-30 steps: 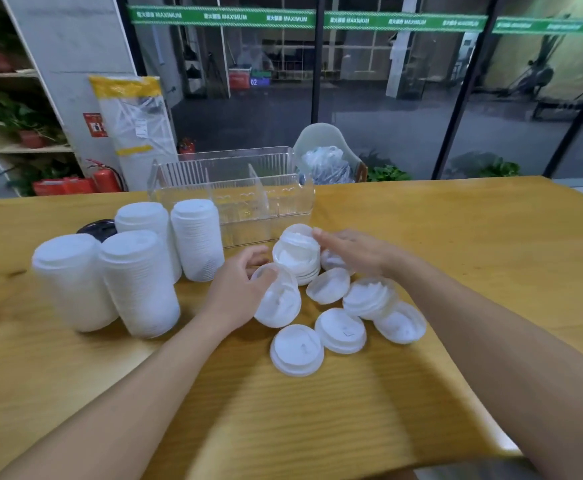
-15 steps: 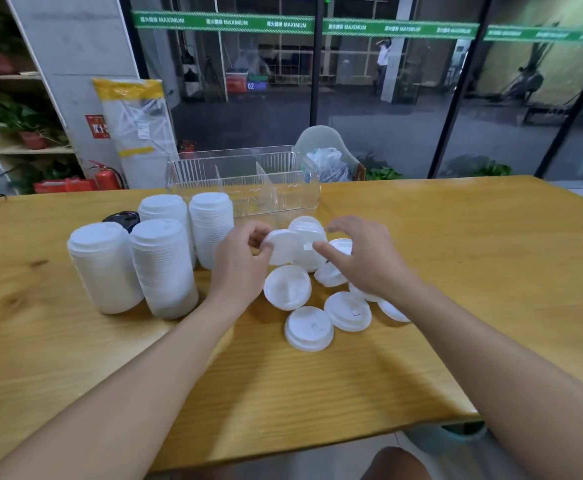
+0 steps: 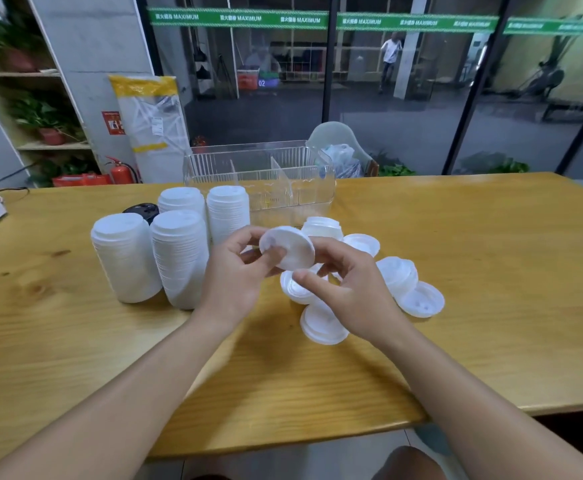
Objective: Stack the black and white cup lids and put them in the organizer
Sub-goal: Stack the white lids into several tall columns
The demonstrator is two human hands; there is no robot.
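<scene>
Head view: both hands grasp one white lid [image 3: 287, 247], raised above the table [image 3: 491, 258] and tilted with its round face toward the camera. Left hand [image 3: 236, 271] pinches its 9 o'clock edge; right hand [image 3: 340, 285] curls round its 4 o'clock side. Four tall white stacks [image 3: 179, 258] stand at 9 o'clock, one black lid [image 3: 141, 211] behind them. About six loose lids [image 3: 421, 301] lie below and to 3 o'clock. Clear organizer [image 3: 262, 181] sits at 12 o'clock; bare wood extends to 3 o'clock.

Commercial premises, glass storefront [image 3: 387, 98] (green MAXIMUM banner [image 3: 238, 18]), fire extinguisher [image 3: 120, 171], plant shelves [image 3: 33, 109]
</scene>
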